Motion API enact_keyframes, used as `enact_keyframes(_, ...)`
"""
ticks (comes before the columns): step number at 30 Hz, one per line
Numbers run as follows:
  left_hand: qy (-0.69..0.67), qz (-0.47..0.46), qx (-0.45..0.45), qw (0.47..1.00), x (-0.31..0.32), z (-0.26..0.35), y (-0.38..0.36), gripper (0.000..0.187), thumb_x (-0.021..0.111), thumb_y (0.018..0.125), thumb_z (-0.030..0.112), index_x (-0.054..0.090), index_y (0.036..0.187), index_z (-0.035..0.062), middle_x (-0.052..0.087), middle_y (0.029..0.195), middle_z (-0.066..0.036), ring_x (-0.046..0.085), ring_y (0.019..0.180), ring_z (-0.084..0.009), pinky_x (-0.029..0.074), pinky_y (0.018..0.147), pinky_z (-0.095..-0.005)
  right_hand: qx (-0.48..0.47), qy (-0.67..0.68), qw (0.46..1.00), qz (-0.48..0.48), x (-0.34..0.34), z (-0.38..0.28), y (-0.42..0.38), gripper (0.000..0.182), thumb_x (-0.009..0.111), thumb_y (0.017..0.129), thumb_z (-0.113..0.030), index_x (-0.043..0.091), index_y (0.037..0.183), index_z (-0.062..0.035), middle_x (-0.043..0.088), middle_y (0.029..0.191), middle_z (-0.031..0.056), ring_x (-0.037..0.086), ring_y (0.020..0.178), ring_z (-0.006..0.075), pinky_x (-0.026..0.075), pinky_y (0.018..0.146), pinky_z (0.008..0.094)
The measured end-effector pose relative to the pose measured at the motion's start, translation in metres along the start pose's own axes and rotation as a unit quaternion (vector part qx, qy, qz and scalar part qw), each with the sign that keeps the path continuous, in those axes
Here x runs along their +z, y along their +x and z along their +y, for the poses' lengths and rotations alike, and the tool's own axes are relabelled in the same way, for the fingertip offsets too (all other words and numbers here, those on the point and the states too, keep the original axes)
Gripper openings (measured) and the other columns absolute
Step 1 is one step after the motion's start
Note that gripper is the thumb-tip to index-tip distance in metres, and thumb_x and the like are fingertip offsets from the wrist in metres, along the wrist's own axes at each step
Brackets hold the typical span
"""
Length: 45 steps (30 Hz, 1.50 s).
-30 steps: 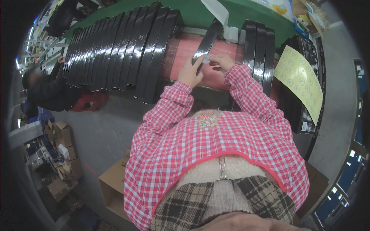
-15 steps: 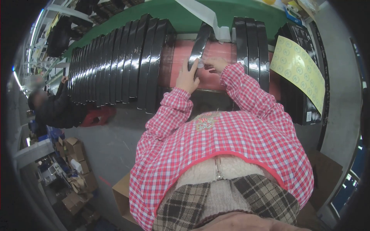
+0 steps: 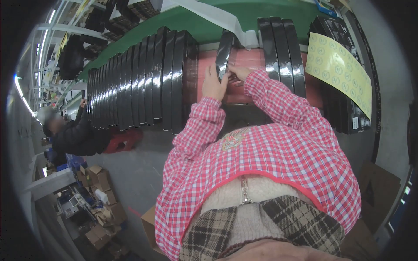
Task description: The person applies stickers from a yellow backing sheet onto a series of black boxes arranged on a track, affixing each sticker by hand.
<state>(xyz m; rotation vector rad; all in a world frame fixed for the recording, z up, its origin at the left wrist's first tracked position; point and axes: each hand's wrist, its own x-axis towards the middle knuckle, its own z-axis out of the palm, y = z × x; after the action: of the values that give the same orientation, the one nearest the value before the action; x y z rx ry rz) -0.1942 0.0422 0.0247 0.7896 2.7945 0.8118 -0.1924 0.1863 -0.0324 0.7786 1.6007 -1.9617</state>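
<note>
A slim glossy black box (image 3: 224,48) stands on edge on the pink surface (image 3: 248,58) in front of me. My left hand (image 3: 214,85) grips its near end, with the fingers along the left side and the thumb at the right. A small pale round sticker (image 3: 222,74) shows on the near narrow face, beside my thumb. Against the box's right side, my right hand (image 3: 240,74) has its index fingertip close to the sticker. Its other fingers are bent and apart, with nothing visible between them.
Several similar boxes (image 3: 143,82) stand in a long row at left, and three more (image 3: 278,52) at right. A yellow sticker sheet (image 3: 337,65) drapes over a stack. A white strip roll (image 3: 251,39) lies behind. A person in dark clothes (image 3: 76,135) is at far left.
My right fingertips have shifted from the sticker to just beside it, against the box's side. My left hand stays at the box. The view has turned slightly.
</note>
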Motion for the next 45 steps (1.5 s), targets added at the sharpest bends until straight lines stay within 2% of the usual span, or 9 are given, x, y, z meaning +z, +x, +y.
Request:
enact_keyframes(6,0.077,-0.023,-0.099,0.992,0.022,-0.008,0.022,0.055,0.047,0.088,0.036,0.029,0.132,0.0099,0.049,0.110,-0.020,0.057,0.090,-0.0431,0.044,0.072,-0.0529,-0.029,0.008,0.999,0.023,0.009,0.002,0.003,0.056,0.037,0.080,-0.063,0.058,0.083,-0.0114,0.065,0.079,0.0045,0.063,0.076,0.0172,0.046,0.072,0.0345)
enact_keyframes(9,0.125,-0.044,-0.119,0.984,0.020,-0.002,0.023,0.055,0.045,0.089,0.033,0.026,0.135,0.0098,0.049,0.110,-0.020,0.058,0.089,-0.0407,0.047,0.071,-0.0490,0.032,0.006,0.998,0.059,0.007,-0.005,-0.015,0.057,0.037,0.089,-0.052,0.046,0.116,-0.0025,0.056,0.110,0.0128,0.059,0.097,0.0229,0.045,0.084,0.0357)
enact_keyframes(12,0.155,-0.042,-0.102,0.982,0.021,-0.006,0.024,0.056,0.048,0.089,0.030,0.025,0.136,0.0091,0.050,0.108,-0.020,0.060,0.085,-0.0400,0.048,0.070,-0.0472,-0.028,-0.038,0.997,0.067,-0.002,-0.005,-0.021,0.059,0.040,0.090,-0.050,0.044,0.127,-0.0044,0.057,0.113,0.0169,0.058,0.098,0.0246,0.045,0.084,0.0342)
enact_keyframes(15,0.137,-0.077,-0.090,0.983,0.015,-0.002,0.025,0.064,0.055,0.084,0.021,0.021,0.137,0.0101,0.047,0.110,-0.021,0.059,0.086,-0.0414,0.047,0.074,-0.0479,-0.148,0.001,0.985,0.086,-0.020,-0.009,-0.047,0.035,0.051,0.086,-0.040,0.052,0.096,-0.0071,0.060,0.087,0.0097,0.059,0.078,0.0176,0.043,0.069,0.0264)
enact_keyframes(18,0.123,-0.091,-0.076,0.985,0.014,0.003,0.031,0.067,0.057,0.081,0.020,0.021,0.137,0.0119,0.046,0.111,-0.022,0.056,0.091,-0.0428,0.045,0.077,-0.0501,-0.223,0.025,0.969,0.104,-0.044,-0.014,-0.086,0.024,0.056,0.085,-0.030,0.056,0.090,-0.0060,0.060,0.082,0.0081,0.061,0.073,0.0173,0.048,0.071,0.0267)
enact_keyframes(33,0.058,-0.085,-0.081,0.991,0.063,0.103,0.047,0.060,0.055,0.082,0.028,0.027,0.132,0.0103,0.046,0.110,-0.020,0.057,0.089,-0.0394,0.048,0.071,-0.0463,-0.207,0.070,0.948,0.230,-0.107,0.009,-0.190,0.012,0.055,0.089,-0.019,0.060,0.092,-0.0090,0.058,0.084,0.0073,0.059,0.079,0.0178,0.049,0.081,0.0276)
enact_keyframes(39,-0.017,-0.124,-0.085,0.989,0.062,0.087,0.042,0.065,0.039,0.089,0.046,0.020,0.140,0.0113,0.039,0.129,-0.021,0.048,0.111,-0.0384,0.040,0.091,-0.0490,-0.203,0.068,0.955,0.203,-0.110,0.009,-0.189,0.015,0.055,0.089,-0.021,0.061,0.092,-0.0082,0.056,0.086,0.0084,0.058,0.080,0.0181,0.049,0.082,0.0271)
enact_keyframes(42,-0.126,-0.106,-0.004,0.986,0.068,0.053,0.066,0.068,0.042,0.091,0.039,0.018,0.139,-0.0021,0.026,0.143,-0.019,0.030,0.130,-0.0319,0.025,0.107,-0.0399,-0.208,0.051,0.956,0.202,-0.110,0.008,-0.187,0.016,0.054,0.089,-0.021,0.061,0.093,-0.0072,0.058,0.085,0.0089,0.059,0.078,0.0181,0.048,0.084,0.0277)
enact_keyframes(45,-0.182,-0.093,-0.083,0.975,0.041,0.056,0.087,0.071,0.048,0.089,0.038,0.017,0.139,-0.0009,0.021,0.145,-0.017,0.024,0.133,-0.0288,0.019,0.110,-0.0374,-0.208,0.041,0.954,0.211,-0.108,0.008,-0.194,0.015,0.054,0.089,-0.022,0.060,0.088,-0.0090,0.057,0.083,0.0072,0.058,0.078,0.0175,0.048,0.082,0.0275)
